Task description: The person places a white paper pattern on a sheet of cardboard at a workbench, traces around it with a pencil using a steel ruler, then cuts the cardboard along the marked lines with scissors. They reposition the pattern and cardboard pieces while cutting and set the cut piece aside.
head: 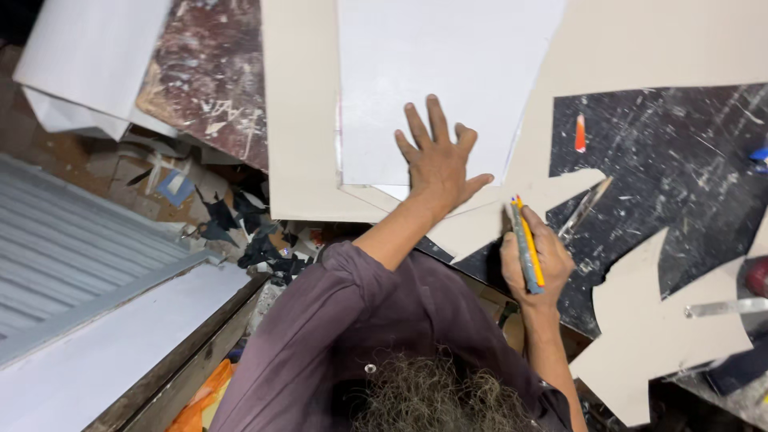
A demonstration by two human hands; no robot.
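Looking straight down from a head camera over a cluttered cutting bench, with the person's curly hair and purple shirt sleeve [320,320] at the bottom of the view. The left hand [438,164] lies flat, palm down, fingers spread wide and holding nothing, pressing on the lower edge of a white sheet [432,72] that lies on top of a larger beige board [300,120]. The white sheet fills the upper middle of the view, its lower corner just beside the thumb. The right hand [534,264] sits lower and to the right, near the bench edge, its fingers curled closed around two pencils [526,244], one grey and one yellow, held together with their tips pointing up toward the left hand's thumb. The tips hover over a jagged offcut of beige card [488,224]; whether they touch it cannot be told. To the right, the black scratched bench top [680,152] shows through, with a small orange object [580,133] on it and another angular beige offcut [664,320] near the lower right. A metal ruler [724,307] rests across that offcut. At left, below the bench, dark scraps [240,232] litter the floor beside grey corrugated sheeting [64,240]
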